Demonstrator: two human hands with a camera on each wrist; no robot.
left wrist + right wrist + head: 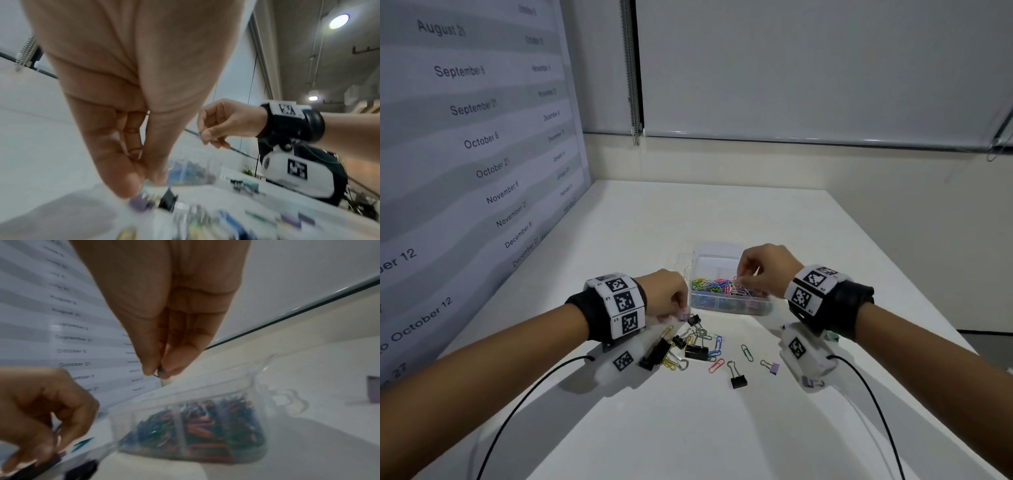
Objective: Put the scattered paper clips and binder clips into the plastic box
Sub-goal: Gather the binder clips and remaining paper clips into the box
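At the left of the frame a wall chart [465,144] printed with dates runs along the edge of the white tabletop [688,428]. Left of centre, the left hand [671,294] reaches down, its fingertips [131,183] drawn together and pinching a small purple binder clip [683,316] at the upper edge of the scattered pile; the left wrist view shows that clip only as a blur beneath thumb and forefinger. Below and right of this hand, in the lower middle of the frame, black binder clips [697,352] lie tangled with yellow, blue and silver paper clips [717,344]. Further right, apart from the tangle, lie a red paper clip [716,365], a lone black binder clip [738,377], a green paper clip [747,352] and another purple binder clip [772,367]. Just above the pile, at centre frame, sits the clear plastic box [729,305], lid open behind it, its near compartments heaped with coloured paper clips. Over the box's right side the right hand [767,270] hovers with fingers curled, thumb and forefinger pinching a thin wire clip [158,372], seen in the right wrist view as a sliver of blue between the fingertips
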